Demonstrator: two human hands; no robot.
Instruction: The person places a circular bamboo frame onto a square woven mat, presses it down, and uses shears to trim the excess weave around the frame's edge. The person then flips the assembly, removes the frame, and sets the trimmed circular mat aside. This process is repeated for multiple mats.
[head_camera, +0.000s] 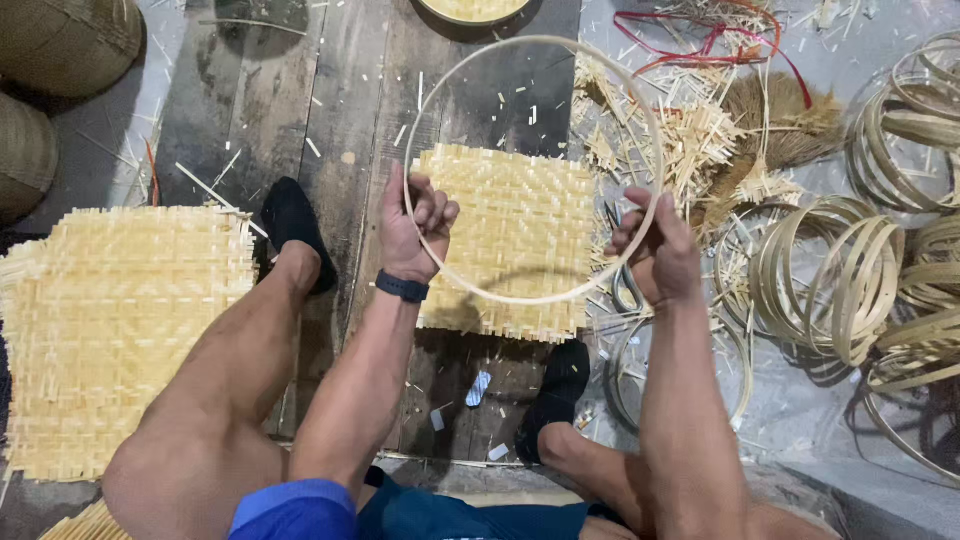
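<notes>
You are holding a thin bamboo hoop (535, 60) with both hands, your left hand (415, 225) gripping its left side and your right hand (660, 250) pinching its right side, above a square woven mat (515, 235) lying on dark wooden planks (340, 110). More hoops (830, 280) are lying at right.

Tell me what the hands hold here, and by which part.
Both hands hold one thin bamboo hoop by its rim: the left hand on the left side, the right hand on the right side, above a woven mat.
</notes>
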